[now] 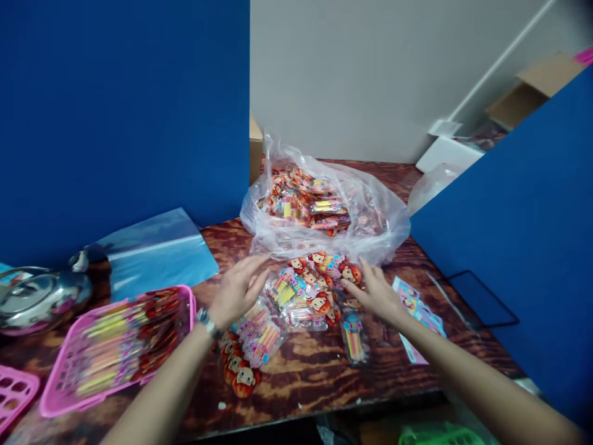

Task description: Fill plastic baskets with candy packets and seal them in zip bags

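A heap of small clear packets with red-haired doll heads and coloured sticks (309,290) lies on the wooden table (319,377). My left hand (237,290) hovers at the heap's left side, fingers spread and holding nothing. My right hand (377,293) rests at the heap's right side, fingers stretched out onto the packets. Behind the heap stands a large clear plastic bag (324,210) full of the same packets. A row of packets (248,355) lies fanned out near my left wrist, which wears a watch.
A pink basket (118,346) holding packed packets sits at the left, another pink basket's corner (13,389) beyond it. A metal pot lid (39,296) and a clear sheet (155,250) lie left. Printed cards (417,309) lie right. Blue partitions (509,235) flank the table.
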A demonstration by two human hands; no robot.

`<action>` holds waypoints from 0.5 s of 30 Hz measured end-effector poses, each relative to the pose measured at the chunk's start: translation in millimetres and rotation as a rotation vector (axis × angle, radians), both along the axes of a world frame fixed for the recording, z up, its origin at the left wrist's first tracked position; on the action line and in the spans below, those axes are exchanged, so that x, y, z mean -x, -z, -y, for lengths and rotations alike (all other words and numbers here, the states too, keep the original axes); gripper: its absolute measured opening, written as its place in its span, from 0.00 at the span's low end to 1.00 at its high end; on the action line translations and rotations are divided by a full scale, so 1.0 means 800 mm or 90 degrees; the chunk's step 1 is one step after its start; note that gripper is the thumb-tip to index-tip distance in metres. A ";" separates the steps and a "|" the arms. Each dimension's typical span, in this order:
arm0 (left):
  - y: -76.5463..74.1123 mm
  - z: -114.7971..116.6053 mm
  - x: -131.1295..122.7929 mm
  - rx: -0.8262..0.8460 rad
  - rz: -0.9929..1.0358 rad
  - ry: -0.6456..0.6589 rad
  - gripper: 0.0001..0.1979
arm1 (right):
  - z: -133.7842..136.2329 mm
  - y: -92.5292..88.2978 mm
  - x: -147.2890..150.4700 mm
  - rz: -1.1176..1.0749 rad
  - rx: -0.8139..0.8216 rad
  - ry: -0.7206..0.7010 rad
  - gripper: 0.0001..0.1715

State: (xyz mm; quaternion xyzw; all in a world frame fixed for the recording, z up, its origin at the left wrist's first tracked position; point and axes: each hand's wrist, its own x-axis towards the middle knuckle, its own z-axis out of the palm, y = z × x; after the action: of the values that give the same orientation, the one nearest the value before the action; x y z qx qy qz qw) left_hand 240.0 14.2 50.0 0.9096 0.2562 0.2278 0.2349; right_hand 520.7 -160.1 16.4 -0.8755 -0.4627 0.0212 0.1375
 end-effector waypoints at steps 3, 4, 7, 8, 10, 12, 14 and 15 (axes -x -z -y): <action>0.036 0.051 0.052 -0.026 -0.037 -0.044 0.20 | -0.003 -0.031 0.027 0.156 0.024 -0.062 0.34; 0.051 0.065 0.063 -0.055 -0.079 -0.061 0.21 | -0.009 -0.036 0.039 0.187 0.030 -0.115 0.30; 0.087 0.090 0.079 -0.115 -0.198 -0.130 0.36 | -0.042 -0.041 0.076 0.241 0.103 -0.267 0.20; 0.096 0.094 0.078 -0.121 -0.231 -0.148 0.41 | -0.056 -0.039 0.088 0.251 0.140 -0.301 0.19; 0.107 0.093 0.073 -0.115 -0.289 -0.171 0.49 | -0.083 -0.034 0.110 0.266 0.198 -0.349 0.18; 0.113 0.085 0.067 -0.095 -0.341 -0.182 0.52 | -0.105 -0.030 0.129 0.268 0.244 -0.360 0.19; 0.114 0.077 0.062 -0.066 -0.388 -0.186 0.55 | -0.116 -0.027 0.140 0.256 0.290 -0.335 0.18; 0.113 0.073 0.060 -0.050 -0.408 -0.183 0.56 | -0.118 -0.027 0.141 0.246 0.314 -0.319 0.17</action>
State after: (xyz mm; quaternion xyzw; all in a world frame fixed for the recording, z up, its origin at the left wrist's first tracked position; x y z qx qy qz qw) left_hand 192.1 -43.9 -40.8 0.8979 0.4331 -0.0292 0.0729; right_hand 407.9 -65.7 38.2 -0.7299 -0.6606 -0.0008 -0.1757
